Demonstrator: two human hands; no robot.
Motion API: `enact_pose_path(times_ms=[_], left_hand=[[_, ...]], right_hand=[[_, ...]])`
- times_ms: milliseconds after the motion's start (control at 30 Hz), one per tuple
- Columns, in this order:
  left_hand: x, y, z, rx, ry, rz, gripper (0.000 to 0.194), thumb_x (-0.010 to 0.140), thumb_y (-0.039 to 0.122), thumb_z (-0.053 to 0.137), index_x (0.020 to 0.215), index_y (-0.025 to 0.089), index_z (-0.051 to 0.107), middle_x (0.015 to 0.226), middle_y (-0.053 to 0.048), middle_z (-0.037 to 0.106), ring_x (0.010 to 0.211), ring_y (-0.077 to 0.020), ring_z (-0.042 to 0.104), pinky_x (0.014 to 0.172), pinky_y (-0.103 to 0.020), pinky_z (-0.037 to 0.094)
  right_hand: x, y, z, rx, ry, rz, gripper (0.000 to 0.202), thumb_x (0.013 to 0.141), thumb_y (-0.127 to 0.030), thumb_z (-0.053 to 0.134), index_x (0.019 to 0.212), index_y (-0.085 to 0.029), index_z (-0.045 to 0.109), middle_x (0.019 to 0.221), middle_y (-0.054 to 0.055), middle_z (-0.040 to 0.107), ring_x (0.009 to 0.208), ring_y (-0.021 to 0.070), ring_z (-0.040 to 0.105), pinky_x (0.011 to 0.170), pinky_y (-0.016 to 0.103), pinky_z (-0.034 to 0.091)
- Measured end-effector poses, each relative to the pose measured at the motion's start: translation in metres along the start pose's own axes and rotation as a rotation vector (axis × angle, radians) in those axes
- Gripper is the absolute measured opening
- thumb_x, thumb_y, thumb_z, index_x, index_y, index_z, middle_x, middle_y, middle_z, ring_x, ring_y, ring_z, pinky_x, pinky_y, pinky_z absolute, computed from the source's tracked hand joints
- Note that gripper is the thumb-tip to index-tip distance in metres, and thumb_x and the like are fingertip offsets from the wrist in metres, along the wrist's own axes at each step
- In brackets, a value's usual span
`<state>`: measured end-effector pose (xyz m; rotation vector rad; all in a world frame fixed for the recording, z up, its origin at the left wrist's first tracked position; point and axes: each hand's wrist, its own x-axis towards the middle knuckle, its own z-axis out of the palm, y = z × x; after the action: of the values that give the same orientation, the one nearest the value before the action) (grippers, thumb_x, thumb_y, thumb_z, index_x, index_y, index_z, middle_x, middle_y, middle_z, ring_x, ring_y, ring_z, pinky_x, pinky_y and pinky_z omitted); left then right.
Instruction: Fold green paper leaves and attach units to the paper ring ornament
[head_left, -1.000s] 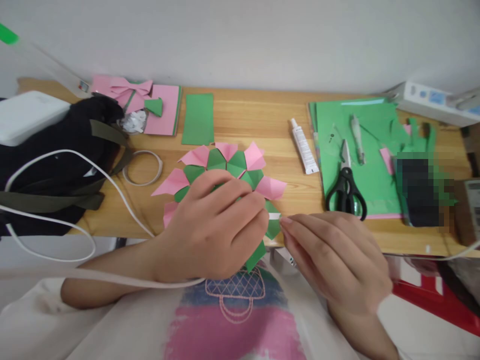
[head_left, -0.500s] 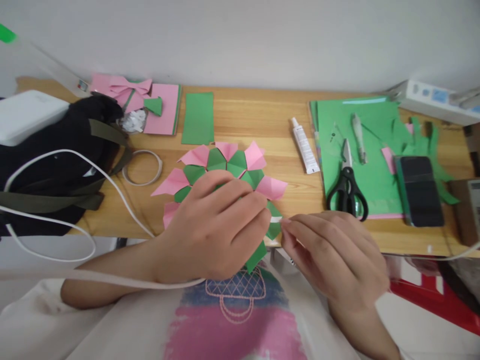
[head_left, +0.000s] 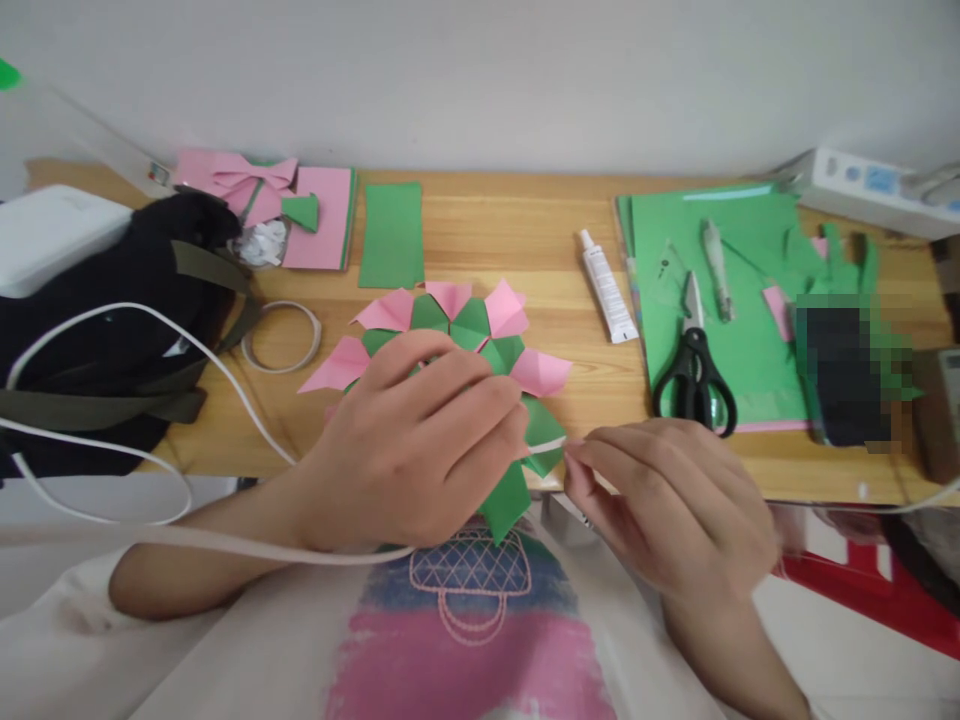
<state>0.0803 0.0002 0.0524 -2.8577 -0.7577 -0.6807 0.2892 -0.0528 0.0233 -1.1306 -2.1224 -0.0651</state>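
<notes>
A ring-shaped paper flower (head_left: 471, 325) with green folded pieces in the middle and pink pointed petals lies at the table's front edge. My left hand (head_left: 427, 440) covers its lower left part, with fingers curled together over the green paper; the fingertips are hidden. Across a green paper piece (head_left: 544, 425) at the right of the flower runs a narrow white strip (head_left: 551, 444), which looks like tape backing. Its right end meets the pinched thumb and forefinger of my right hand (head_left: 675, 500). One more green piece (head_left: 506, 500) points down over the table edge.
A glue tube (head_left: 607, 287) and black-handled scissors (head_left: 694, 370) lie to the right, the scissors on green sheets (head_left: 652, 225). A tape roll (head_left: 281, 337), a green rectangle (head_left: 391, 235), pink sheets (head_left: 330, 215), and a black bag (head_left: 112, 300) with a white cable are left.
My left hand has shifted slightly left. More of the green pieces and the white strip now shows between the hands. My right hand is still pinched at the strip's end.
</notes>
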Motion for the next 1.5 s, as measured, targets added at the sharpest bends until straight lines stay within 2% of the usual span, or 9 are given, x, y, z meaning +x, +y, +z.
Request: enact_pose_path(times_ms=[167, 300, 433, 800, 900, 1033, 1233, 1367, 1500], left_hand=[[-0.006, -0.01, 0.008, 0.013, -0.042, -0.054, 0.009, 0.092, 0.028, 0.062, 0.09, 0.018, 0.063, 0.085, -0.003, 0.072, 0.079, -0.021, 0.064, 0.075, -0.039, 0.048], [-0.013, -0.015, 0.017, -0.141, -0.138, -0.25, 0.016, 0.096, 0.033, 0.055, 0.091, 0.02, 0.063, 0.088, -0.002, 0.071, 0.082, -0.0204, 0.066, 0.073, -0.037, 0.048], [-0.017, -0.015, 0.021, -0.3, -0.207, -0.291, 0.014, 0.096, 0.028, 0.055, 0.094, 0.019, 0.065, 0.094, -0.002, 0.072, 0.087, -0.0188, 0.067, 0.076, -0.034, 0.049], [-0.013, -0.005, 0.023, -0.388, -0.117, -0.302, 0.012, 0.092, 0.018, 0.058, 0.09, 0.018, 0.07, 0.101, -0.006, 0.073, 0.091, -0.02, 0.067, 0.079, -0.038, 0.051], [-0.006, 0.0, 0.023, -0.327, -0.082, -0.284, 0.012, 0.093, 0.017, 0.057, 0.089, 0.017, 0.069, 0.097, -0.005, 0.073, 0.087, -0.0187, 0.067, 0.078, -0.037, 0.05], [0.0, 0.002, 0.022, -0.249, -0.028, -0.161, 0.017, 0.094, 0.012, 0.053, 0.085, 0.018, 0.066, 0.092, -0.003, 0.075, 0.083, -0.0175, 0.067, 0.076, -0.036, 0.051], [-0.01, 0.003, 0.019, -0.161, 0.163, 0.001, 0.022, 0.094, 0.011, 0.05, 0.087, 0.02, 0.068, 0.092, -0.002, 0.075, 0.085, -0.018, 0.067, 0.075, -0.038, 0.052], [-0.016, 0.003, 0.017, -0.089, 0.217, 0.051, 0.024, 0.09, 0.013, 0.056, 0.078, 0.028, 0.07, 0.09, 0.004, 0.075, 0.084, -0.0159, 0.068, 0.068, -0.035, 0.055], [-0.019, 0.002, 0.007, -0.082, 0.226, 0.077, 0.025, 0.087, 0.01, 0.057, 0.076, 0.027, 0.071, 0.093, 0.003, 0.075, 0.086, -0.0176, 0.068, 0.071, -0.037, 0.057]], right_hand=[[-0.004, 0.008, 0.007, -0.025, 0.027, 0.003, 0.022, 0.069, 0.002, 0.074, 0.081, -0.013, 0.063, 0.066, 0.006, 0.07, 0.058, 0.0172, 0.061, 0.054, 0.033, 0.048], [-0.006, 0.014, 0.015, -0.061, -0.001, 0.022, 0.019, 0.075, -0.005, 0.073, 0.085, -0.016, 0.062, 0.069, 0.004, 0.071, 0.059, 0.0158, 0.061, 0.056, 0.031, 0.047], [-0.005, 0.016, 0.021, -0.051, -0.03, 0.055, 0.017, 0.078, -0.007, 0.07, 0.086, -0.018, 0.06, 0.071, 0.002, 0.072, 0.06, 0.0149, 0.062, 0.057, 0.029, 0.046], [-0.002, 0.009, 0.029, -0.054, -0.037, 0.109, 0.013, 0.079, -0.006, 0.069, 0.083, -0.016, 0.061, 0.068, 0.003, 0.072, 0.058, 0.0163, 0.062, 0.055, 0.031, 0.044], [0.0, 0.004, 0.027, -0.046, -0.006, 0.112, 0.014, 0.078, -0.005, 0.07, 0.084, -0.014, 0.062, 0.068, 0.004, 0.072, 0.058, 0.0166, 0.062, 0.055, 0.031, 0.044], [-0.001, -0.001, 0.02, -0.026, 0.003, 0.121, 0.015, 0.078, -0.005, 0.07, 0.087, -0.015, 0.063, 0.071, 0.005, 0.074, 0.06, 0.0167, 0.063, 0.056, 0.031, 0.046], [-0.006, -0.002, 0.007, 0.13, 0.026, 0.172, 0.02, 0.077, -0.005, 0.073, 0.092, -0.014, 0.064, 0.073, 0.007, 0.074, 0.062, 0.0176, 0.065, 0.058, 0.032, 0.051], [-0.008, -0.002, 0.006, 0.284, 0.05, 0.273, 0.018, 0.08, -0.009, 0.071, 0.094, -0.018, 0.064, 0.074, 0.005, 0.073, 0.062, 0.0174, 0.066, 0.056, 0.031, 0.052], [-0.01, 0.0, 0.005, 0.32, 0.06, 0.288, 0.018, 0.081, -0.009, 0.071, 0.096, -0.019, 0.066, 0.078, 0.004, 0.073, 0.066, 0.0165, 0.067, 0.059, 0.03, 0.053]])
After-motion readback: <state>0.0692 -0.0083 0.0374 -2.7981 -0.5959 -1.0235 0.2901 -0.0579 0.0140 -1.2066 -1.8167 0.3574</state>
